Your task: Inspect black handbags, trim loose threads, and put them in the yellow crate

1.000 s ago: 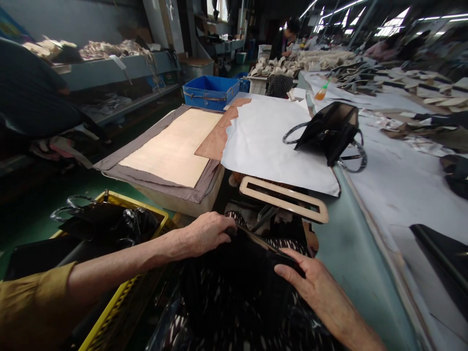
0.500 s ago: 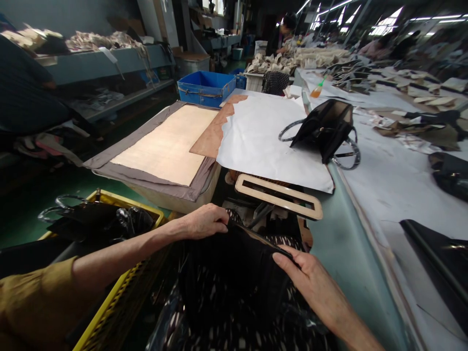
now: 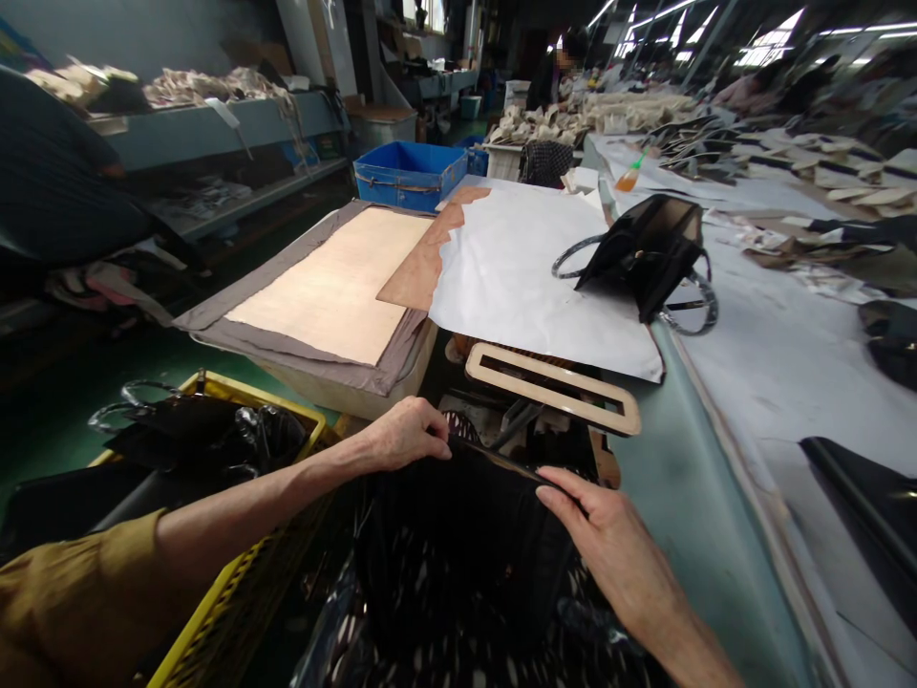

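A black leather piece [image 3: 465, 535] lies in my lap over patterned fabric. My left hand [image 3: 405, 432] is closed, pinching its upper left corner. My right hand [image 3: 608, 545] grips its upper right edge, fingers curled over the rim. Just beyond the piece a beige slotted frame template [image 3: 551, 387] rests at the table's near edge.
A yellow crate [image 3: 236, 592] with black bags stands at my left. A tan board on grey cloth [image 3: 336, 287] and a white sheet [image 3: 522, 277] lie ahead. A black handbag [image 3: 645, 253] sits on the long table [image 3: 780, 373]. A blue bin [image 3: 408, 174] is farther back; other people work in the distance.
Both hands kept their grip on the black piece and shifted only slightly; the view moved a little.
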Action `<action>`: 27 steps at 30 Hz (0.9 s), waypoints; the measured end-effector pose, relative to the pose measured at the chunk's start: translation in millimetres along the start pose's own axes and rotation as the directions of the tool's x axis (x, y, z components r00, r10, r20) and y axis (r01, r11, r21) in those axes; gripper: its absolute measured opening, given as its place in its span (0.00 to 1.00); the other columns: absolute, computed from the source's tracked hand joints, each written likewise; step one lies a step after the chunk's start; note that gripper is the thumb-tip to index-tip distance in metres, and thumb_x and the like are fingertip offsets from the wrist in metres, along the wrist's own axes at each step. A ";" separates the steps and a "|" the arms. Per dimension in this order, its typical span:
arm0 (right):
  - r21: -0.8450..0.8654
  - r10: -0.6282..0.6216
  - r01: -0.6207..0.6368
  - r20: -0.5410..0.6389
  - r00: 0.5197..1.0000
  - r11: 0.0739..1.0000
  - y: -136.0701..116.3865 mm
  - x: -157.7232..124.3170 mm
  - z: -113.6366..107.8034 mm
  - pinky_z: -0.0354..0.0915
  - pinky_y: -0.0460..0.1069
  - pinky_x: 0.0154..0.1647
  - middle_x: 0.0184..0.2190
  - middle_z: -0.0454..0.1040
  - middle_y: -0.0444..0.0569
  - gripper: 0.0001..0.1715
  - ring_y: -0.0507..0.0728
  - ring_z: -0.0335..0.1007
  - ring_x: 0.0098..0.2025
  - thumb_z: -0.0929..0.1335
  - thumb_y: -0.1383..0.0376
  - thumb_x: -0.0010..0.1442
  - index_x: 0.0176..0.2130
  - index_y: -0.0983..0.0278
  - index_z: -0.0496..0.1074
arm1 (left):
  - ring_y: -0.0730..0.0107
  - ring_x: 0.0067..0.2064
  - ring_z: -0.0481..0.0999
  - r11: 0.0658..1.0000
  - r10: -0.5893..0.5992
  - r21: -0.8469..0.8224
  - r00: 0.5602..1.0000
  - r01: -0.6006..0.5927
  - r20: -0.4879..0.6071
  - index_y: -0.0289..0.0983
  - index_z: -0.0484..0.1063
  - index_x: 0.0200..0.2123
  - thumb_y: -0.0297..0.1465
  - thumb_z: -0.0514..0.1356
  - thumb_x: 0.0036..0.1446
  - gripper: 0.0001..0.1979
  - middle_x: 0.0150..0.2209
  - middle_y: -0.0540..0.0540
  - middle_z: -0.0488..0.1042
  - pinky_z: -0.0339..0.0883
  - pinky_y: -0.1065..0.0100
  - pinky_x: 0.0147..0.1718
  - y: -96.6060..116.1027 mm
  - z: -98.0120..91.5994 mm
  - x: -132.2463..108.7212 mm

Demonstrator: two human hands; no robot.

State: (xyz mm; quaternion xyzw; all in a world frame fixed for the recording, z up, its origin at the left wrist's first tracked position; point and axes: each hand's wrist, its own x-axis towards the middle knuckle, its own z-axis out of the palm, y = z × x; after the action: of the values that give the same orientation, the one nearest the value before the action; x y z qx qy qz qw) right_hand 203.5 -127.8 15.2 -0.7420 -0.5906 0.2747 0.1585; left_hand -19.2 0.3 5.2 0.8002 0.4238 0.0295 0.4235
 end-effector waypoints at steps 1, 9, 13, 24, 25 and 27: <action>-0.028 -0.005 0.005 0.001 1.000 1.000 -0.8 0.2 -0.3 0.65 0.50 0.42 0.38 0.77 0.47 0.19 0.59 0.72 0.39 0.60 0.56 0.58 0.44 0.58 0.73 | 0.76 0.25 0.62 1.000 -0.014 -0.002 1.000 0.014 -0.005 0.33 0.71 0.21 0.33 0.59 0.44 0.08 0.19 0.54 0.64 0.52 0.76 0.23 0.7 0.4 0.3; -0.109 -0.046 0.045 -0.005 0.999 0.993 -8.2 4.8 3.0 0.64 0.49 0.41 0.38 0.77 0.47 0.17 0.58 0.72 0.39 0.60 0.58 0.58 0.44 0.58 0.72 | 0.76 0.23 0.62 0.997 -0.060 0.045 0.998 0.061 -0.037 0.33 0.72 0.20 0.31 0.59 0.43 0.07 0.17 0.54 0.62 0.51 0.75 0.23 10.4 3.0 1.7; -0.050 -0.011 0.012 0.032 0.999 0.999 -11.9 7.5 1.4 0.63 0.48 0.40 0.34 0.78 0.46 0.17 0.58 0.72 0.37 0.61 0.57 0.57 0.41 0.57 0.74 | 0.76 0.23 0.61 0.998 -0.040 0.039 0.999 0.042 -0.036 0.33 0.72 0.20 0.31 0.58 0.43 0.07 0.17 0.54 0.61 0.51 0.75 0.23 10.5 4.3 1.5; 0.010 0.034 -0.034 0.036 0.999 0.999 -9.0 10.2 1.7 0.59 0.45 0.31 0.27 0.76 0.40 0.12 0.53 0.70 0.30 0.63 0.57 0.55 0.31 0.57 0.76 | 0.76 0.23 0.62 0.997 -0.059 0.047 0.998 0.060 -0.034 0.33 0.73 0.20 0.31 0.59 0.43 0.07 0.17 0.54 0.62 0.51 0.75 0.23 12.5 6.0 4.0; -0.008 0.030 -0.030 0.033 0.999 1.000 -8.7 10.5 1.9 0.59 0.45 0.30 0.26 0.76 0.41 0.13 0.53 0.70 0.30 0.63 0.57 0.55 0.31 0.57 0.75 | 0.76 0.23 0.61 0.997 -0.060 0.050 0.998 0.062 -0.035 0.33 0.73 0.20 0.31 0.59 0.43 0.07 0.16 0.54 0.62 0.51 0.74 0.23 13.4 6.1 4.0; -0.077 0.023 -0.021 0.026 0.999 0.997 -8.9 11.8 1.6 0.58 0.45 0.30 0.25 0.76 0.41 0.12 0.54 0.70 0.30 0.63 0.58 0.56 0.30 0.57 0.75 | 0.76 0.23 0.61 0.996 -0.066 0.056 0.997 0.068 -0.035 0.33 0.74 0.21 0.31 0.59 0.42 0.07 0.16 0.54 0.61 0.51 0.74 0.23 15.6 6.3 4.0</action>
State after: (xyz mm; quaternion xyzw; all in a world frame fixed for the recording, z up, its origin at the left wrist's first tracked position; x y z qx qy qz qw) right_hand 197.2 -114.3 16.3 -0.7501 -0.5947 0.2636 0.1190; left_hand -3.9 -5.5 10.9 0.7965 0.4581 0.0165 0.3942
